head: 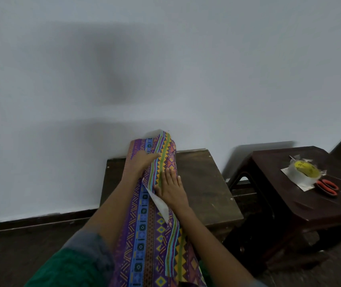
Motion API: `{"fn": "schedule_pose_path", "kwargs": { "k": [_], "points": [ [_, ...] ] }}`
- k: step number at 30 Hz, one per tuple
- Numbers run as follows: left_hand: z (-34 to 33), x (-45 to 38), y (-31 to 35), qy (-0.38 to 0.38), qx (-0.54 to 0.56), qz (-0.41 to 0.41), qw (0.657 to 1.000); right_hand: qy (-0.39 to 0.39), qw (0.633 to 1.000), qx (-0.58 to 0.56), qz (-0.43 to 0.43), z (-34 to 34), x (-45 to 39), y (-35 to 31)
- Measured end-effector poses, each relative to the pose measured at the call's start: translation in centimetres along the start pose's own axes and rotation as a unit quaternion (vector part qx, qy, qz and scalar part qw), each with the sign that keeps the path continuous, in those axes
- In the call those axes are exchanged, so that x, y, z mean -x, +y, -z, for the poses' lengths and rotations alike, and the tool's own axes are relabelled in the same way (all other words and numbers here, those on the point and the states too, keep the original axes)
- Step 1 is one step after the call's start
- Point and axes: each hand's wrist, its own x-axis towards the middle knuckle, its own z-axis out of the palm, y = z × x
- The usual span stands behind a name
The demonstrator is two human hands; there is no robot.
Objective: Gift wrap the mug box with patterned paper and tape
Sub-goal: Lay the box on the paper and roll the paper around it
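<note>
A long sheet of patterned paper [144,224], purple, blue, yellow and green, is folded over a box that it hides completely on a small dark wooden table [202,183]. My left hand [142,160] lies flat on the far part of the wrapped bundle with fingers straight, pointing right. Just in front of it, my right hand [170,186] presses flat on the overlapping paper flap, whose white underside [161,206] shows at the edge. The paper's loose end trails toward me past the table's front edge. A roll of tape [304,172] lies on a stool to the right.
A dark plastic stool [289,204] stands right of the table and carries the tape, orange-handled scissors [327,186] and a white paper scrap [289,175]. A plain white wall rises directly behind the table. Dark floor lies at the left.
</note>
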Motion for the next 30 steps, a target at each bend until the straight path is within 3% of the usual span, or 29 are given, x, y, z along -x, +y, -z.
{"fn": "schedule_pose_path", "kwargs": {
  "k": [3,8,12,14,20,25,28,30],
  "points": [
    [-0.5,-1.4,1.9,0.043,-0.116,-0.054,0.991,-0.011,1.0,0.009,-0.001,0.1,0.1,0.0],
    [-0.8,-3.7,1.7,0.09,-0.122,-0.01,0.988,-0.012,1.0,-0.008,0.0,0.1,0.1,0.1],
    [0.0,-3.9,1.0,0.087,0.034,0.033,0.995,-0.01,1.0,-0.002,0.014,0.0,-0.1,0.3],
    [0.0,-3.8,0.8,0.085,0.047,0.037,0.995,-0.014,1.0,0.002,0.015,0.0,-0.1,0.3],
    [0.5,-1.0,0.3,0.078,0.018,-0.04,0.996,-0.049,0.999,0.002,0.008,0.6,0.2,-0.2],
    [0.3,2.7,-3.7,0.025,-0.086,-0.007,0.996,-0.083,0.996,0.023,-0.009,1.4,-0.9,-0.4],
    [0.5,3.6,-5.7,0.052,-0.051,-0.045,0.996,-0.118,0.989,-0.084,-0.006,3.2,-0.1,-0.8],
    [0.7,4.6,-6.1,0.073,0.008,-0.075,0.994,-0.093,0.963,-0.253,-0.006,4.8,2.6,-1.0]
  ]
}}
